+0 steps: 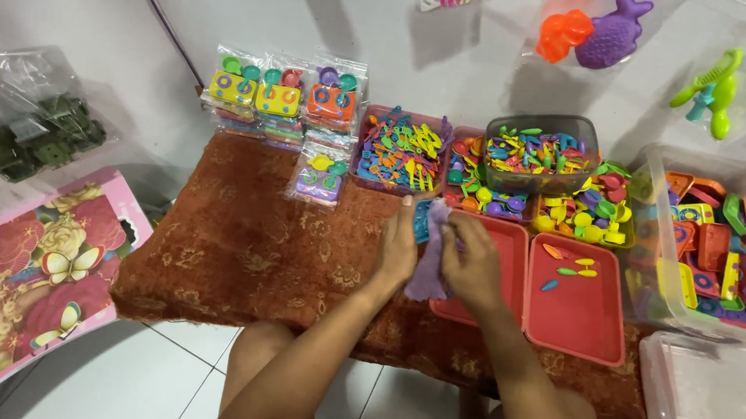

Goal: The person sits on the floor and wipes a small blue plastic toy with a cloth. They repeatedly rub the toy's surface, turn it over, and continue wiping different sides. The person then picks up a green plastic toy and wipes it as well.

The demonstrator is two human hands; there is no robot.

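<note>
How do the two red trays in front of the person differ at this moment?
The left red tray is partly covered by the right hand, while the right red tray lies fully in view. The right red tray holds a few small coloured pieces; the visible part of the left red tray shows none. The left red tray sits nearer the left hand. Both are shallow, rectangular and rest on the brown patterned cloth.

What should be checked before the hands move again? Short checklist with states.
1. Left hand and right hand both on the purple piece: ok.
2. Blue piece behind the left hand, held or just lying there: cannot tell.
3. Near red tray has bare space: ok.
4. Right red tray holds only a few small pieces: ok.
5. Grey bin sits steady across the trays of utensils: cannot tell.
</note>
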